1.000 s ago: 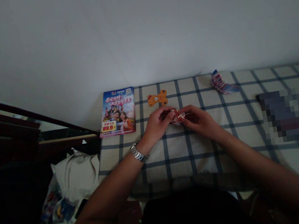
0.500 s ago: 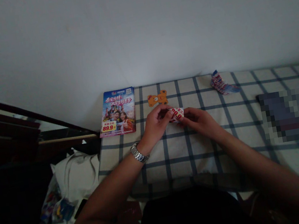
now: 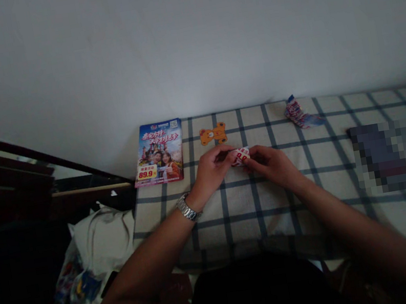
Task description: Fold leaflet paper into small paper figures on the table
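Note:
Between my two hands is a small folded paper [image 3: 241, 155], white with red print, pinched from both sides above the checked cloth. My left hand [image 3: 214, 167], with a metal watch on its wrist, grips the paper's left side between thumb and fingers. On the other side my right hand [image 3: 272, 164] holds it the same way, thumb toward me. Part of the paper is hidden behind the fingertips. Just beyond my left hand a flat orange teddy bear figure [image 3: 213, 133] shows on the cloth. To the left lies a stack of printed flyers [image 3: 158, 151] marked 89.9.
A crumpled, folded strip of printed paper [image 3: 300, 114] rests near the wall at the back right. Farther right is a dark, pixelated flat object [image 3: 385, 155]. A white bag [image 3: 106, 235] stands low at the left, below the edge of the checked cloth [image 3: 331, 172].
The paper between my fingers shows a little less of its printed face, seeming more folded or tilted. Both hands stay in nearly the same place.

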`<move>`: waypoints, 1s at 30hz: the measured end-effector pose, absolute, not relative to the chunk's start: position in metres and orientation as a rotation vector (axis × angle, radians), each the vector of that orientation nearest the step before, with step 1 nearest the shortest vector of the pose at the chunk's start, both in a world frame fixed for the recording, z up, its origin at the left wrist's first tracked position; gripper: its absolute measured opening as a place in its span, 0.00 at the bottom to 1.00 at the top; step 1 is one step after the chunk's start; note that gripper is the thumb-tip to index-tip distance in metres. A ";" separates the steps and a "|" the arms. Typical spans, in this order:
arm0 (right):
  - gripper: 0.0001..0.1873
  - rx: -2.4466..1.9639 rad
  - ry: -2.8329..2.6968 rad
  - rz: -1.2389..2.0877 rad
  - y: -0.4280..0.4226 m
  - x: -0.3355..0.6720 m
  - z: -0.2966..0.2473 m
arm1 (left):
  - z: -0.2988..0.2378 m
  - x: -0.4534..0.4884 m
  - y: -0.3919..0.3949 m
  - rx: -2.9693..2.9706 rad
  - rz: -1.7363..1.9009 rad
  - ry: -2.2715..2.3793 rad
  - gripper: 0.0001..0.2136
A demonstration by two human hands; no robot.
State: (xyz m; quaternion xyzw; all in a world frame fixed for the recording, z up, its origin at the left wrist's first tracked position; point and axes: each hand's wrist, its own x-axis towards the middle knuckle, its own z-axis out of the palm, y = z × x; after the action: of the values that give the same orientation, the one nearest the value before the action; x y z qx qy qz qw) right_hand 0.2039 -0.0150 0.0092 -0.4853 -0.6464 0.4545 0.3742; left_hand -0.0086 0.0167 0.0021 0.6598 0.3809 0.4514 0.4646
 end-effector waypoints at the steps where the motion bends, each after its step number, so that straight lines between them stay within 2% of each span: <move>1: 0.15 -1.230 -1.655 1.173 -0.015 0.204 0.009 | 0.002 -0.009 0.016 1.627 1.113 0.946 0.14; 12: 0.18 -1.232 -1.658 1.178 -0.017 0.201 0.013 | 0.007 -0.008 0.013 1.639 1.104 0.939 0.13; 30: 0.16 -1.265 -1.684 1.208 -0.017 0.203 0.013 | 0.005 -0.009 0.014 1.652 1.003 0.923 0.12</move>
State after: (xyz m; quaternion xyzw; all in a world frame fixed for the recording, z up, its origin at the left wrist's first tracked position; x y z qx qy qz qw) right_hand 0.2034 -0.0165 0.0125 -0.4881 -0.6498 0.4663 0.3495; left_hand -0.0092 0.0140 0.0053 0.6768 0.3784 0.4111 0.4793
